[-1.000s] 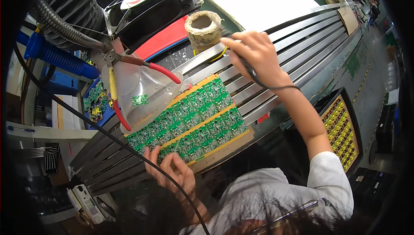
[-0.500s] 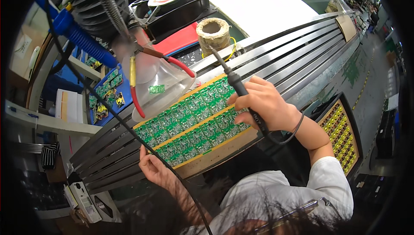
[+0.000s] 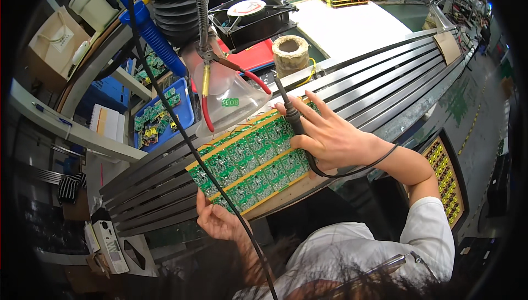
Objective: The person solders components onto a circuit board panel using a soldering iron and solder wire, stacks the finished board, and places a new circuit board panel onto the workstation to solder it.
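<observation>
A long panel of green circuit boards (image 3: 242, 157) with yellow edge strips lies slantwise before me. My left hand (image 3: 221, 222) pinches its near left corner between thumb and fingers. In my right hand (image 3: 340, 145) is a black soldering iron (image 3: 293, 117), gripped between thumb and forefinger, its tip pointing up and away from the boards. The other fingers of that hand are stretched over the panel's right part and hide it; whether they press on it I cannot tell. The iron's cord loops under my right wrist.
Red-handled cutters (image 3: 207, 105) hang before a clear fume hood (image 3: 242, 90) just beyond the panel. Metal rails (image 3: 379, 74) run along the bench. Behind stand a wrapped roll (image 3: 286, 68) and a fan (image 3: 275, 24). A blue tray (image 3: 187, 114) holds loose boards. A black cable (image 3: 179, 127) crosses in front.
My right hand has turned over, fingers now spread towards the panel's far edge, with the iron tilted more upright. My left hand still holds the corner. The whole view has shifted.
</observation>
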The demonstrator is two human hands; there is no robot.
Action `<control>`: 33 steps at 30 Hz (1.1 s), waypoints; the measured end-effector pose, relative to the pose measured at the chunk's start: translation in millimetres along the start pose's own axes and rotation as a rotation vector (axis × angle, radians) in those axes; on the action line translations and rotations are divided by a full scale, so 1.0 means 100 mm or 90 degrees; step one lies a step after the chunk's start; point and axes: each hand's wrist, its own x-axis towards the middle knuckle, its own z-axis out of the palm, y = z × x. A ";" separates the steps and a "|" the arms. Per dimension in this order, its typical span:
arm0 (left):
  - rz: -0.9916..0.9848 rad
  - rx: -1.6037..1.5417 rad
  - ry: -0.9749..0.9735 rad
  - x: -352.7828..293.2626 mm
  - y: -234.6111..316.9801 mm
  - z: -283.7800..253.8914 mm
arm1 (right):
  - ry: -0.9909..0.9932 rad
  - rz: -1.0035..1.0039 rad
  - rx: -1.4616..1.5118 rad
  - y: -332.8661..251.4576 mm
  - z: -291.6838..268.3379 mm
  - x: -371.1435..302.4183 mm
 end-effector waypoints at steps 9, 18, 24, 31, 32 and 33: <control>0.010 -0.049 -0.032 0.01 -0.02 0.00 | 0.088 0.002 -0.016 -0.07 -0.09 -0.20; 0.019 0.186 -0.115 0.09 -0.07 -0.01 | 0.146 0.323 0.029 0.00 -0.76 -1.46; 0.090 0.332 -0.304 0.06 0.07 0.15 | 0.386 0.534 0.060 0.93 -0.22 -1.84; 0.029 0.272 -0.314 -0.09 0.39 0.46 | 0.261 0.825 0.071 2.39 0.08 -0.69; 0.026 0.272 -0.307 -0.08 0.38 0.48 | 0.222 0.837 0.032 2.50 0.15 -0.45; 0.025 0.275 -0.311 -0.08 0.39 0.51 | 0.183 0.863 0.017 2.62 0.19 -0.29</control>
